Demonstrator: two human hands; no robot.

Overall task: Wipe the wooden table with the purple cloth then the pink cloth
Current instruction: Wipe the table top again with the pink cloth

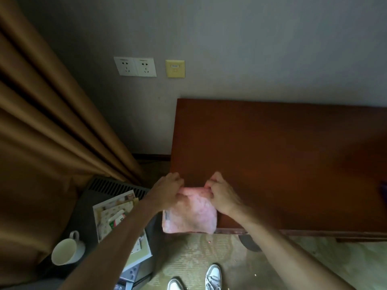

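1. The left hand [167,190] grips the upper left corner of the pink cloth [191,216], its fingers curled down over the edge.
2. The right hand [222,193] pinches the upper right corner of the same cloth, fingers bunched tightly on the fabric.
3. The pink cloth is pale and soft-looking, with a fuzzy, slightly mottled surface; it forms a rough square, stretched between the two hands along its top edge.
4. It lies at the near left corner of the wooden table [272,147], its lower edge reaching the table's front edge and hanging a little past it.
5. The table top is smooth, dark reddish-brown wood with a straight, squared outline, and stands against a grey wall.
6. A sliver of purple cloth [384,191] shows at the far right edge of the view; its shape cannot be told.
7. Left of the table stands a low dark unit carrying printed cards and a white mug [67,251].
8. Brown curtains [41,122] hang in heavy folds beyond it.
9. White wall sockets [135,66] sit above.
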